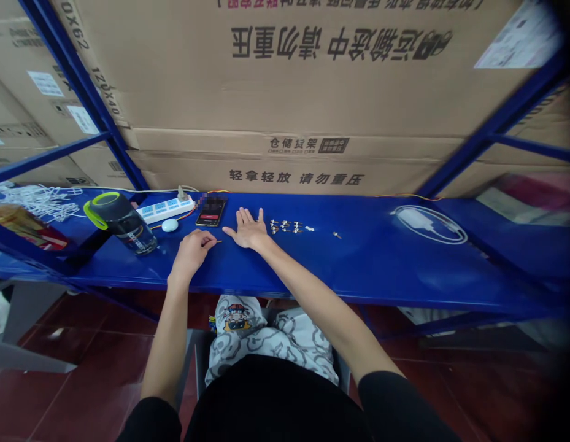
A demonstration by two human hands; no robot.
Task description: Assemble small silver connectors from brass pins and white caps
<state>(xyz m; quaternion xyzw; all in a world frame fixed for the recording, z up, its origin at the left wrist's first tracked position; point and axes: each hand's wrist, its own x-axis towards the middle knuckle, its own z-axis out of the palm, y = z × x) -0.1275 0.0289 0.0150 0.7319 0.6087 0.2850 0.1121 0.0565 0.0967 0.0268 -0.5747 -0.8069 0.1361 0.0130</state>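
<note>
Left hand is pinched tight on a small thin pin, right down by the blue steel shelf, near the centre of the frame. Right hand lies flat, fingers spread wide, holding nothing, just beside a row of tiny metal-and-white fittings. The risk here: that pin is so slight that a loose pinch could drop it, and one careless sweep of the right hand could scatter the row.

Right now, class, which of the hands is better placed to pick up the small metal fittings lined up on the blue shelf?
Probably the right hand: it lies open on the blue shelf, right beside the small metal fittings. The left hand is farther away, its fingers pinching a thin pin.
</note>
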